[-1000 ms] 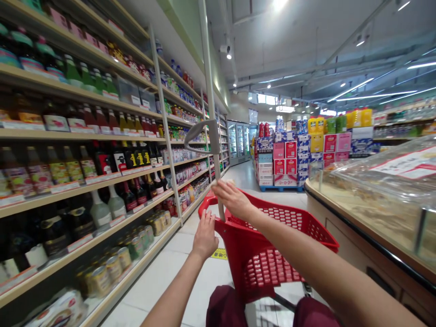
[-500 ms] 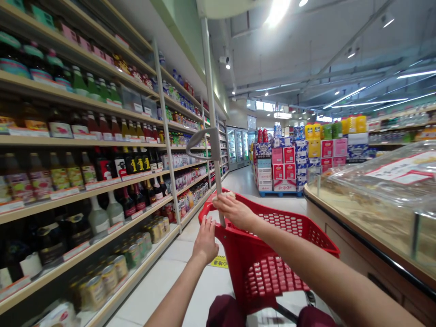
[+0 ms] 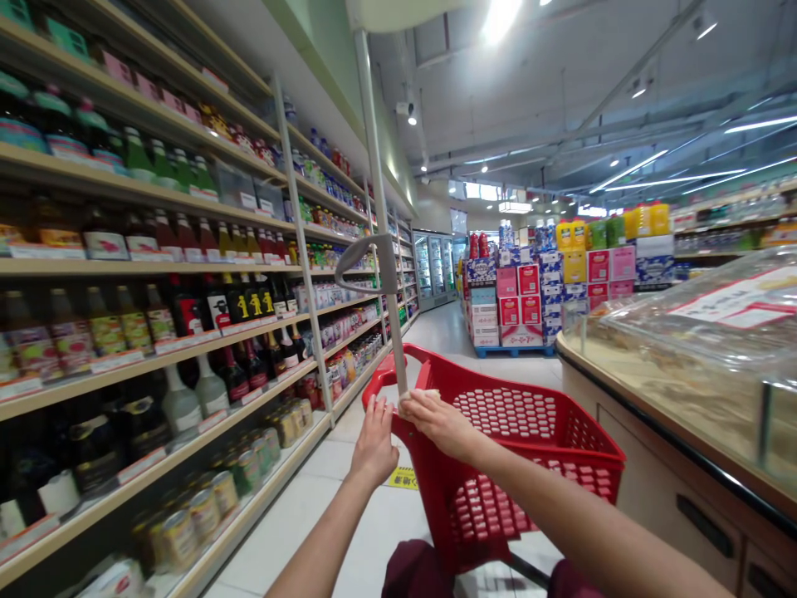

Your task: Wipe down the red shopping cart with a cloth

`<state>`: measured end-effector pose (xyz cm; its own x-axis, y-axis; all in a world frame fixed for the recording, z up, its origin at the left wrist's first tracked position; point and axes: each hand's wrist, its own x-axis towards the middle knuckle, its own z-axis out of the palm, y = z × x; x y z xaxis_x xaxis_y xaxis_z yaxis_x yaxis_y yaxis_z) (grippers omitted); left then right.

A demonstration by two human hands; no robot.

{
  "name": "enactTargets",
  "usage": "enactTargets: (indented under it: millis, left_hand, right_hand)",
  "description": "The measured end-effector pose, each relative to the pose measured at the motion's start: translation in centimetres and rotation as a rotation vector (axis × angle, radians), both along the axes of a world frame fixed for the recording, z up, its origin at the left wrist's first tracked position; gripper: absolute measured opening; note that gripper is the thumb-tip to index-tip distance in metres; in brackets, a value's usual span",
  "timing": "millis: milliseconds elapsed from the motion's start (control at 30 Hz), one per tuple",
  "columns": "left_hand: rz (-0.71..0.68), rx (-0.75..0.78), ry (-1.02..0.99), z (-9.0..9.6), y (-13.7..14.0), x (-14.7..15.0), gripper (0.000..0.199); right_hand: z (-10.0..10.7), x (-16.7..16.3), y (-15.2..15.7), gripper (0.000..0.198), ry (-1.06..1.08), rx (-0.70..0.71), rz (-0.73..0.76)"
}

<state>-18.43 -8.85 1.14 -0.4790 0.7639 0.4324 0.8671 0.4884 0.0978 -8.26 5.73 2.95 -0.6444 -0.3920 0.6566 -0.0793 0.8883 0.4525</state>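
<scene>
Hands: left hand (image 3: 375,442) and right hand (image 3: 437,419) grip the red basket (image 3: 529,448) rim around its pole (image 3: 386,274); veering left risks clipping the shelf (image 3: 187,349) bottles.

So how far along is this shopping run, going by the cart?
Early, by the look of it. The red cart shows no goods in the part in view. In hand: left hand and right hand rest on its rim by the grey pole. Left: nothing from the bottle shelves is in the cart.
</scene>
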Motion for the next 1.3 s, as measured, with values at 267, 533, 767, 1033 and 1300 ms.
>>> enactTargets:
  millis: [267, 533, 767, 1033, 1300]
  left_hand:
    - [-0.023, 0.048, 0.02, -0.2, 0.4, -0.5, 0.069]
    - [-0.029, 0.067, 0.059, -0.1, 0.4, -1.1, 0.066]
    - [0.041, 0.206, 0.254, -1.3, 2.6, 2.2, 0.053]
    - [-0.226, 0.162, 0.39, -4.1, 5.6, 5.5, 0.062]
    - [-0.141, -0.066, 0.282, -4.6, 7.6, 6.3, 0.062]
  right_hand:
    - [-0.3, -1.5, -1.0, 0.04, 0.095, -0.214, -0.022]
    - [-11.8, 5.4, 3.4, 0.049, 0.247, -0.56, -0.222]
    - [-8.7, 2.2, 0.7, 0.039, 0.282, -0.785, -0.243]
    - [-11.6, 8.0, 4.8, 0.047, 0.291, -0.746, -0.426]
    - [-11.0, 6.3, 4.4, 0.045, 0.227, -0.759, -0.452]
